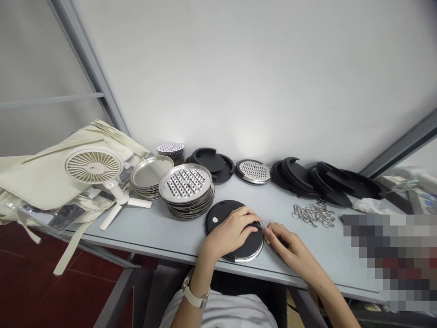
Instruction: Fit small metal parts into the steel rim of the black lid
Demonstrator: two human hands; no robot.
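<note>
Hands, left (pixel 235 229) over matte black round disc (pixel 221 211), right (pixel 288 246) beside it, both pinching slim shiny metal piece (pixel 261 225)

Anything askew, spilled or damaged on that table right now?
Mildly: the cream fabric hangs past the table's left end, one strap dangling, and the black plates at right lean unevenly on each other. The black disc under the left hand shows no visible damage.
</note>
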